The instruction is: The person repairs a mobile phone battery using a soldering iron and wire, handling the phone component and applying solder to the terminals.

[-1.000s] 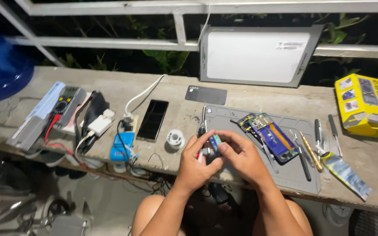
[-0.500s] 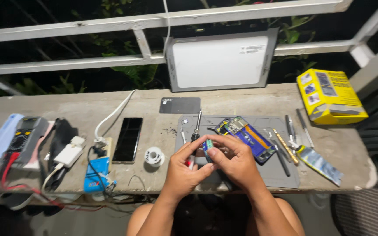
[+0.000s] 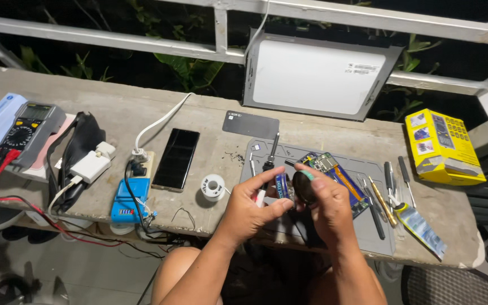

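the small round tin (image 3: 282, 185), blue-sided and apparently holding paste or flux, is held above the near edge of the grey work mat (image 3: 334, 237), between both hands. its dark round lid (image 3: 303, 187) sits just beside it on the right, tilted toward the camera; whether lid and tin still touch cannot be told.

left hand (image 3: 252, 209): closed round the tin, thumb and fingertips pinching its side wall. right hand (image 3: 326, 206): closed over the lid, fingers curled on its rim.

handling judgement: the tin looks light, rigid and smooth-sided, so likely slippery; grip the side wall low down, not the open top, and keep it level. the lid is thin and best held by its edge.

on the mat just beyond the hands lies an opened smartphone (image 3: 334, 172) with its circuit board exposed, fragile. a soldering iron (image 3: 268, 161) lies to its left. screwdrivers and tweezers (image 3: 388, 192) lie at the mat's right edge. left of the mat on the concrete ledge (image 3: 114, 113): a solder spool (image 3: 212, 186), a black phone (image 3: 176, 158), a blue charger module (image 3: 128, 200), a multimeter (image 3: 26, 133). a yellow box (image 3: 441, 147) stands at far right.
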